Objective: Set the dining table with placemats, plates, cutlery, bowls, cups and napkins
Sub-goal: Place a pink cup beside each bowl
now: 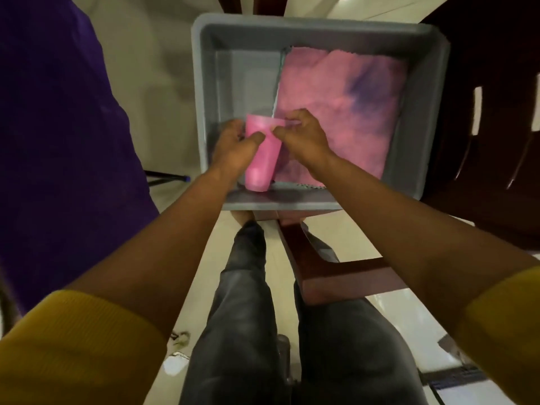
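Grey tub [420,118]: a large rectangular plastic bin, seen from above, resting on a dark red wooden piece of furniture; what kind could not be told.
Purple cloth [52,127]: a big dark purple mass well to the left of the tub, blurred.
Dark wooden furniture [493,127]: just right of the tub, with pale slots showing through it.
Legs [242,302]: the person's legs in dark grey trousers, below the tub's near wall, over a pale floor.
Pink cloth [344,106]: a folded pink fabric with a bluish patch, lying flat in the right part of the tub and covering most of its floor; whether placemat or napkin could not be told.
Sleeves [79,340]: mustard-yellow cuffs on both forearms, at the picture's lower corners, well short of the tub.
Pink cup [261,159]: a tall pink tumbler, tilted with its mouth toward the tub's far wall, inside the tub at its near-left part, just left of the pink cloth's edge.
Left hand [233,144]: inside the tub at its near-left, fingers and thumb curled round the cup's left side, grasping it.
Right hand [304,135]: inside the tub over the cloth's near-left corner, thumb and fingers pinching the cup's rim.
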Tool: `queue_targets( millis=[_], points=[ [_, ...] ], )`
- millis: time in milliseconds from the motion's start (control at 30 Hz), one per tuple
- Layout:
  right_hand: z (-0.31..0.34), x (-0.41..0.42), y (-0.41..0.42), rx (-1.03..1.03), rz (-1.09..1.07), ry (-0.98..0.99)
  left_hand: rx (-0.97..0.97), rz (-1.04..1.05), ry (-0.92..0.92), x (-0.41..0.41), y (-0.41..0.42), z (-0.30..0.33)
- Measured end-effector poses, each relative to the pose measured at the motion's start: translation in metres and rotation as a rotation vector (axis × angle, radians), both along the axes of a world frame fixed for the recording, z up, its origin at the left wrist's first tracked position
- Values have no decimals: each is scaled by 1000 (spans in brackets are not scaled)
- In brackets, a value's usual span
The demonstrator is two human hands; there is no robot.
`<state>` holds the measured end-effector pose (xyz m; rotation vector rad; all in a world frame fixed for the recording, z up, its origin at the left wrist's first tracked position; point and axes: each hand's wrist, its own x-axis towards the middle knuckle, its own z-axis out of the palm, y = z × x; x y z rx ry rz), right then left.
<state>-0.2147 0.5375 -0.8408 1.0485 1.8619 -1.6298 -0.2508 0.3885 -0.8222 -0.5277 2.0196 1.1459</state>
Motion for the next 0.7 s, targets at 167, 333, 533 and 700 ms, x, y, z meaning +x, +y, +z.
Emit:
queue_targets(
  millis=[167,333,533,700],
  points=[
    [-10,-5,-1,-122,-89,-70,9,12,-18,-8,10,-10],
    [-9,-2,0,-148,-127,-103,25,21,-41,-2,11,-7],
    [32,1,6,-142,-123,-40,81,37,32,1,10,31],
    [104,16,14,-94,-6,138,226,118,58,14,-4,106]
  ],
)
